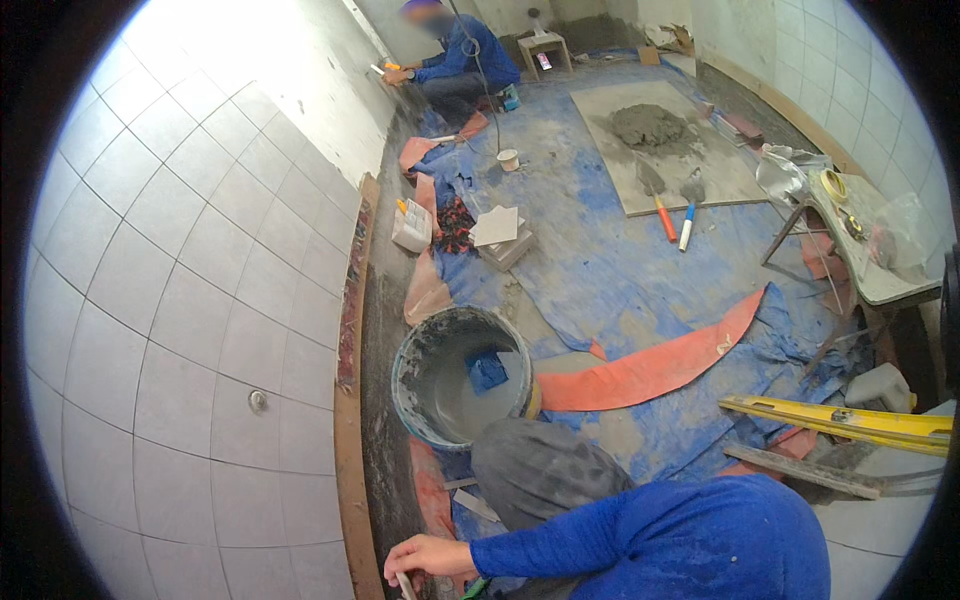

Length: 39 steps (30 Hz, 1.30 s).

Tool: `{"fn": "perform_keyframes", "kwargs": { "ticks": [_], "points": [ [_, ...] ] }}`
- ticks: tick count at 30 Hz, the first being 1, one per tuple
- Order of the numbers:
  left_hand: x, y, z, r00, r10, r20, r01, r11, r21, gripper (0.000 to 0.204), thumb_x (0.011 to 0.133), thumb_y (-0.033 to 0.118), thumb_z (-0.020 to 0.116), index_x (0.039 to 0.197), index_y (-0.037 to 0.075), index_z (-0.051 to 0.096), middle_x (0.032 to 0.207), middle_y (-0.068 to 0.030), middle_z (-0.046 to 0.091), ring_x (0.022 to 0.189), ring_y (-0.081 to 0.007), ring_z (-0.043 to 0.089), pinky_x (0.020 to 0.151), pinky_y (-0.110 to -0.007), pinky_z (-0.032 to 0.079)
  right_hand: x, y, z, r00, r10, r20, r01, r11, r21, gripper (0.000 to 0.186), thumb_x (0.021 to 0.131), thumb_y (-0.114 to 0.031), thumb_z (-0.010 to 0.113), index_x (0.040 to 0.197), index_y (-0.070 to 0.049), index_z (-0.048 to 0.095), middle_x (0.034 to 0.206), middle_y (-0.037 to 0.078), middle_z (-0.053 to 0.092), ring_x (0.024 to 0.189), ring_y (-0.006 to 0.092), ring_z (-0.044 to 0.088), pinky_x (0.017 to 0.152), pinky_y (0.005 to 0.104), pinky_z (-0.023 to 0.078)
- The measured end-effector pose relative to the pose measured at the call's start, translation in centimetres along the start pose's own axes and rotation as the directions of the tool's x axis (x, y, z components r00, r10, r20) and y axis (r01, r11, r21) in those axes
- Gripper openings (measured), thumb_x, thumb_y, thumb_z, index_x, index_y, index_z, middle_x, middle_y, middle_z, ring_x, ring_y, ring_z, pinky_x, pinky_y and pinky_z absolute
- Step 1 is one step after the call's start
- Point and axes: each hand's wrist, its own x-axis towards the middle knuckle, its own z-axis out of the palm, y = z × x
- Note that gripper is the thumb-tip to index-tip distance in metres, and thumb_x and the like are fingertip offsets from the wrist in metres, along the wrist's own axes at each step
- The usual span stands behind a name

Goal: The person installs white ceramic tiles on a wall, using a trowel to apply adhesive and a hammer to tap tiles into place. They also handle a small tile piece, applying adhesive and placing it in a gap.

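My right arm, in a blue sleeve, reaches left across the bottom of the view. My right hand [430, 558] is closed on a thin pale piece [405, 586] near the foot of the tiled wall; its lower end runs out of the picture, so its kind is unclear. Below the wrist shows a bit of something green [476, 588], mostly cut off. My left hand is not in view. Ahead of my grey-trousered knee stands a large round bucket [405, 415] with greyish water and a blue object in it.
A wooden strip [350, 470] edges the tiled wall [180, 350]. Stacked tiles [497, 228], a mortar board [735, 175] with a mortar heap [648, 126] and two trowels lie farther off. A yellow level [840, 420] and small table [890, 285] are right. Another person [465, 60] crouches far left.
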Motion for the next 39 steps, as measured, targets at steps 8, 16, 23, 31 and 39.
{"fn": "perform_keyframes", "kwargs": {
  "ticks": [8,16,23,31,39],
  "points": [
    [0.7,-1.9,1.0,0.994,0.082,-0.066,-0.062,0.964,0.258,0.042,0.104,0.019,0.058,0.138,-0.004,0.057,0.135,-0.017,0.065,0.126,-0.0292,0.06,0.108,-0.042,0.047,1.0,0.6,-1.3,0.882,-0.2,-0.426,0.101,0.964,-0.245,0.027,0.096,-0.021,0.066,0.111,0.0,0.068,0.099,0.008,0.073,0.09,0.0152,0.067,0.082,0.0304,0.052],
    [-1.8,-6.1,1.8,0.998,-0.001,-0.068,0.05,0.697,0.716,0.043,0.1,0.017,0.064,0.137,-0.001,0.052,0.112,-0.0102,0.064,0.1,-0.0235,0.062,0.089,-0.038,0.051,0.3,-0.8,-1.3,0.882,-0.389,-0.265,0.188,0.807,-0.559,0.026,0.091,-0.012,0.068,0.113,0.002,0.067,0.102,0.01,0.073,0.101,0.0183,0.069,0.089,0.0329,0.053],
    [-1.6,-5.7,4.9,0.979,0.095,0.179,-0.193,0.702,0.686,0.049,0.1,0.013,0.062,0.143,-0.003,0.044,0.138,-0.017,0.058,0.127,-0.0253,0.058,0.108,-0.042,0.045,-0.3,-1.5,-0.1,0.987,-0.153,-0.038,0.111,0.846,-0.522,0.03,0.1,-0.022,0.067,0.122,-0.003,0.068,0.109,0.004,0.072,0.101,0.0123,0.065,0.088,0.0304,0.054],
    [-0.4,-3.8,4.6,0.985,0.106,0.138,-0.16,0.863,0.478,0.034,0.106,0.013,0.054,0.138,-0.001,0.05,0.137,-0.0133,0.061,0.11,-0.02,0.065,0.092,-0.035,0.055,-0.6,-2.3,0.3,0.994,-0.042,-0.097,0.021,0.977,-0.211,0.034,0.103,-0.022,0.065,0.131,-0.002,0.066,0.112,0.007,0.072,0.099,0.0135,0.066,0.086,0.0294,0.053],
    [0.1,-4.2,2.4,0.99,0.03,0.141,-0.101,0.845,0.526,0.039,0.105,0.012,0.056,0.141,-0.001,0.05,0.123,-0.0104,0.066,0.104,-0.0182,0.066,0.088,-0.032,0.054,-0.4,-2.2,-0.6,0.974,-0.204,-0.101,0.109,0.807,-0.581,0.024,0.094,-0.015,0.071,0.113,-0.001,0.073,0.102,0.007,0.076,0.095,0.0134,0.068,0.088,0.0331,0.057]
  ]
}}
